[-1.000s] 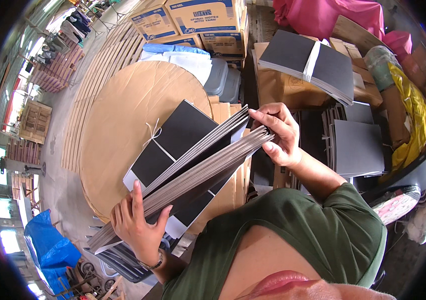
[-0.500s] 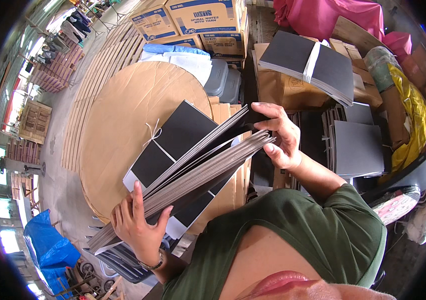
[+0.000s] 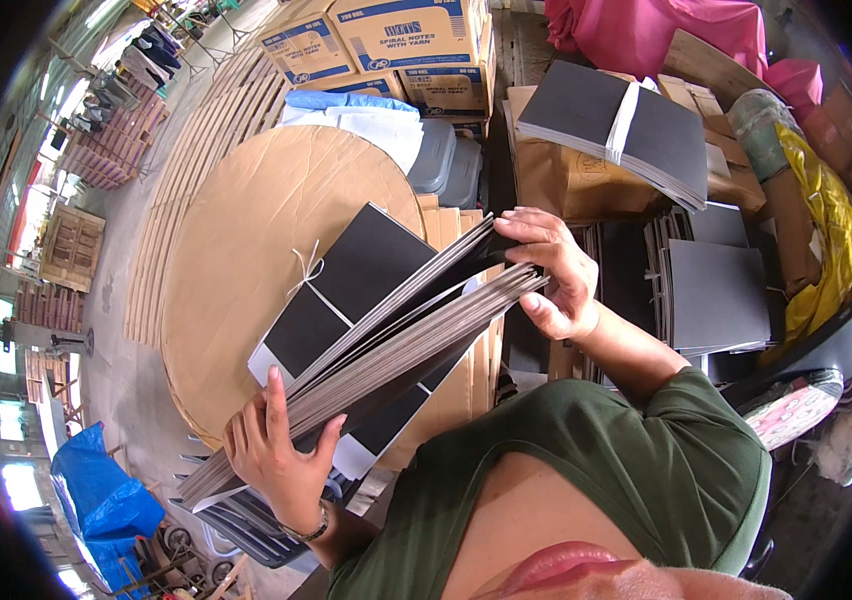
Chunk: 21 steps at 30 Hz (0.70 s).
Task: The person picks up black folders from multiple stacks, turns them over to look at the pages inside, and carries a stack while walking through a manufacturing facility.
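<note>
A thick stack of black cardboard sheets (image 3: 426,335) with grey edges is held on edge between my two hands. My left hand (image 3: 276,445) grips its lower left end, thumb and fingers on opposite sides. At the upper right end, my right hand (image 3: 561,275) holds the stack's corners, with its fingers at the thinner part and its thumb at the thicker part. A gap spreads the stack open there. Beneath it lies a bundle of black sheets (image 3: 371,255) tied with white string, on a round brown cardboard-covered top (image 3: 276,210).
On a carton at the upper right rests another strapped black stack (image 3: 626,125). More black sheets (image 3: 716,295) stand to my right, beside a yellow plastic sheet (image 3: 821,230). Printed cartons (image 3: 406,40) are piled behind. A blue tarp (image 3: 106,490) is at the lower left.
My right hand's fingers have shifted very slightly at the stack's end. My left hand and the stack stay almost the same.
</note>
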Available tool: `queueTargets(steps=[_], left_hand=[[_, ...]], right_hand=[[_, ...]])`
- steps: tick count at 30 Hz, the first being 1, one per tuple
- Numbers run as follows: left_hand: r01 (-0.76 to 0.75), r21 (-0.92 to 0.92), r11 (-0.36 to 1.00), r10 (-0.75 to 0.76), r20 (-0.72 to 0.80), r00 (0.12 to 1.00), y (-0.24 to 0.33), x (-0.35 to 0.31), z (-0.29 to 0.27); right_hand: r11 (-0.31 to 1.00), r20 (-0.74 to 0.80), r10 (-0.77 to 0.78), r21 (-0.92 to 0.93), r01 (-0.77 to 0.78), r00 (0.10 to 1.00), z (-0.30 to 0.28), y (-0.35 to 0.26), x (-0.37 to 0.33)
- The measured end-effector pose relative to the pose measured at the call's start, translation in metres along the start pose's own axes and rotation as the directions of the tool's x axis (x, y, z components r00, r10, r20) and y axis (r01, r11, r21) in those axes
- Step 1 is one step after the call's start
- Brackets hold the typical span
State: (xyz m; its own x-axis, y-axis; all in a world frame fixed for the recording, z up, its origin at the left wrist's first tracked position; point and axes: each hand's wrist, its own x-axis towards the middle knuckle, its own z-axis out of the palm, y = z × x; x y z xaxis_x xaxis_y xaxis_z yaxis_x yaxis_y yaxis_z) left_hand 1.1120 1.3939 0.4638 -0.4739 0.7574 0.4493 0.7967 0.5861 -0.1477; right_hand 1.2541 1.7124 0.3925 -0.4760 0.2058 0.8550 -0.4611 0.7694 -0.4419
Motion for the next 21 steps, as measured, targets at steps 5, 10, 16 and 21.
queueTargets(steps=[5, 10, 16, 21], left_hand=[[0.003, -0.002, 1.000, -0.003, -0.006, 1.000, 0.0007, 0.0002, 0.0004], [0.007, -0.004, 1.000, -0.007, 0.002, 1.000, 0.0008, -0.0006, 0.0003], [0.004, -0.004, 1.000, -0.004, -0.009, 1.000, 0.0002, -0.0008, 0.0011], [0.012, -0.006, 1.000, -0.012, -0.006, 1.000, 0.0008, -0.0012, 0.0009]], right_hand=[[1.000, 0.015, -0.001, -0.026, 0.001, 1.000, -0.0010, -0.0017, -0.0003], [0.998, -0.002, 0.031, 0.050, -0.031, 1.000, 0.0024, -0.0014, 0.0001], [1.000, -0.011, -0.002, 0.020, 0.002, 1.000, 0.0016, -0.0031, 0.0019], [0.999, -0.026, -0.026, -0.024, 0.026, 0.999, 0.0019, -0.0034, 0.0001]])
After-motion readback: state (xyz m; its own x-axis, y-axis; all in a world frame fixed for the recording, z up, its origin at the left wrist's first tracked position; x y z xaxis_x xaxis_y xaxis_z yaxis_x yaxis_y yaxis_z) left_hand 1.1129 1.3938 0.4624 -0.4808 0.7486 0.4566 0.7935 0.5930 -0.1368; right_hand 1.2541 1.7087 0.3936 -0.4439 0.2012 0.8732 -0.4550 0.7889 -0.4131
